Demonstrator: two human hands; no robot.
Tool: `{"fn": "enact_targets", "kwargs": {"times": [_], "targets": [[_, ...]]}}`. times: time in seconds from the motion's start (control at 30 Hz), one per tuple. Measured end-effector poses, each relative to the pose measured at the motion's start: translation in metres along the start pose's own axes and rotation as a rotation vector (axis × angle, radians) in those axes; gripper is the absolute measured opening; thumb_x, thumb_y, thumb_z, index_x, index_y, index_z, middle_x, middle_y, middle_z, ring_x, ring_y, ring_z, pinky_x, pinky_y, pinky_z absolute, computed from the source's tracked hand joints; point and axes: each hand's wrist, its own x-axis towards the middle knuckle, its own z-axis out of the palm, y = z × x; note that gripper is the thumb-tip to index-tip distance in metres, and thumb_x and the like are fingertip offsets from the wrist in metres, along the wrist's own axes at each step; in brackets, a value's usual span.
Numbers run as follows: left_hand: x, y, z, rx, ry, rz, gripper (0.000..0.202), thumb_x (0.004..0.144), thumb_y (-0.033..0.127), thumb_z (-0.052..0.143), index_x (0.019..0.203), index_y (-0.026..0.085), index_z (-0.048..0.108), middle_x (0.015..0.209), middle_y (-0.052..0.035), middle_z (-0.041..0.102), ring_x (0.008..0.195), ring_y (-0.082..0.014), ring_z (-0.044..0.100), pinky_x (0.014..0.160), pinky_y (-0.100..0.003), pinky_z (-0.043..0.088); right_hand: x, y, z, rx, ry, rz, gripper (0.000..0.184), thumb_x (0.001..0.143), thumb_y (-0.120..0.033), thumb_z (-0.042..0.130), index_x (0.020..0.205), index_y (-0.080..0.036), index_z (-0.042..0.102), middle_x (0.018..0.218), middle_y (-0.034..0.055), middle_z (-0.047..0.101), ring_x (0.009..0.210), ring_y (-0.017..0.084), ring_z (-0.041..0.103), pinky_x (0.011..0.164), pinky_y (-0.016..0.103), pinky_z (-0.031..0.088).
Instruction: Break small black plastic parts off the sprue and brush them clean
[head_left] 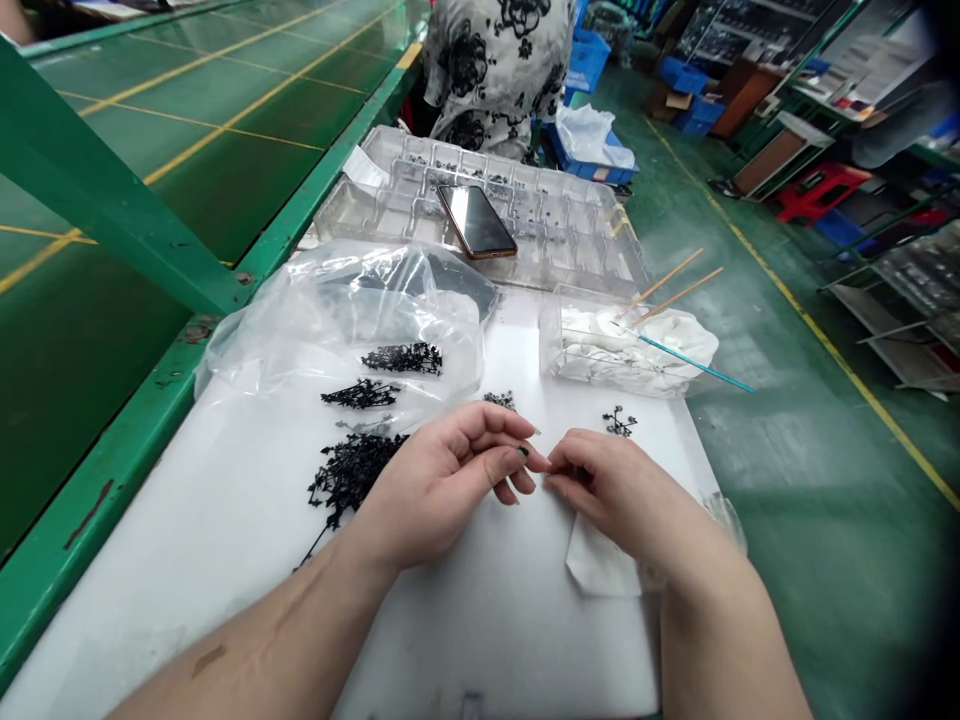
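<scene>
A smooth, matte white tabletop lies nearest. Above its middle, the left hand pinches a tiny dark piece between thumb and finger; the right hand curls just beside it, fingertips drawn in, whether on anything I cannot tell. Left, spiky black sprigs tangle in a heap. Farther, a filmy, wrinkled plastic bag lies left, a clear rigid box of crumpled white cloth right. Beyond, a glossy phone rests on a clear compartmented tray.
</scene>
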Motion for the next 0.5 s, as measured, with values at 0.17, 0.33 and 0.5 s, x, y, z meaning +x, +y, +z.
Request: {"fn": "enact_targets", "kwargs": {"times": [0.17,0.33,0.5], "targets": [[-0.001,0.000,-0.003,0.006,-0.033,-0.023,0.009,0.103,0.026,0.068,0.101,0.019,0.073,0.090,-0.0025,0.076,0.070,-0.0113,0.063,0.066,-0.024,0.053,-0.005,-0.005,-0.003,0.098,0.192,-0.066,0.006,0.094,-0.019,0.070,0.097,-0.024,0.072,0.084,-0.0008,0.069,0.072,0.014,0.062,0.062,0.028,0.044],[-0.001,-0.001,-0.002,0.037,-0.060,-0.053,0.014,0.102,0.033,0.070,0.100,0.020,0.075,0.076,0.0020,0.064,0.066,-0.0107,0.053,0.063,-0.024,0.042,-0.006,-0.026,0.001,0.354,0.553,-0.389,0.025,0.094,-0.015,0.073,0.115,-0.028,0.072,0.093,0.0019,0.068,0.081,0.016,0.065,0.068,0.030,0.054],[-0.001,-0.003,-0.002,0.122,-0.070,-0.083,0.023,0.100,0.036,0.070,0.088,0.017,0.073,0.069,0.0022,0.059,0.063,-0.0109,0.049,0.059,-0.024,0.038,0.000,-0.036,0.005,0.311,0.543,-0.494,0.025,0.096,-0.011,0.070,0.115,-0.026,0.076,0.094,0.0033,0.066,0.083,0.014,0.068,0.070,0.027,0.058]]}}
